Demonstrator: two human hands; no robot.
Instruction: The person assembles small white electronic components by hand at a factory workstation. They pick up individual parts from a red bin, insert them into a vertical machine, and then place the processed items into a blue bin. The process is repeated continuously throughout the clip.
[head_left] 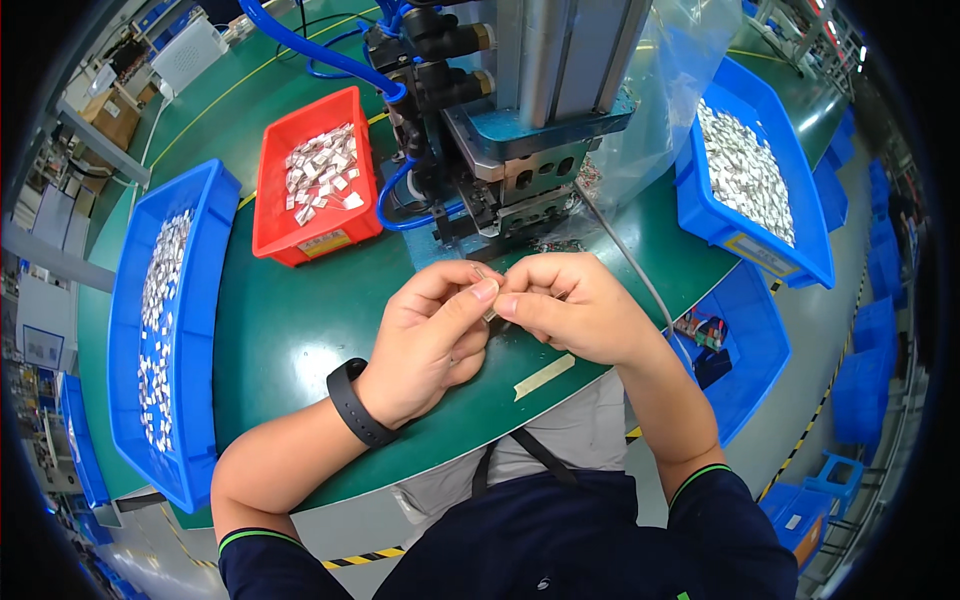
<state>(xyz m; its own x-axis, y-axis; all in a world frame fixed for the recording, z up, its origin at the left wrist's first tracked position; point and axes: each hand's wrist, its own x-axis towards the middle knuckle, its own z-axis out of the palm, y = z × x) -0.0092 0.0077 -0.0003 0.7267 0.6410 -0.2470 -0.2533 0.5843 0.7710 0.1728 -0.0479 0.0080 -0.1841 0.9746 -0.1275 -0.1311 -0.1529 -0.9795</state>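
Observation:
My left hand (428, 345), with a black band on its wrist, is closed in a pinch at the near side of the bench press. Fingertip to fingertip with it, my right hand (578, 310) is also pinched shut. Between the two hands is a small part, almost wholly covered by the fingers; only slivers of it show, too little to name its kind. Just beyond the hands stands the press tooling (530, 185), a metal block with holes under a steel column. A strip of cream tape (545, 376) is stuck to the green bench near my right wrist.
A red bin (264, 215) with small white-and-silver parts stands left of the press. Blue bins with similar parts stand far left (202, 300) and right (690, 200). A grey cable (632, 262) and blue air hoses (330, 62) run by the press. Another blue bin (765, 350) sits below the bench edge.

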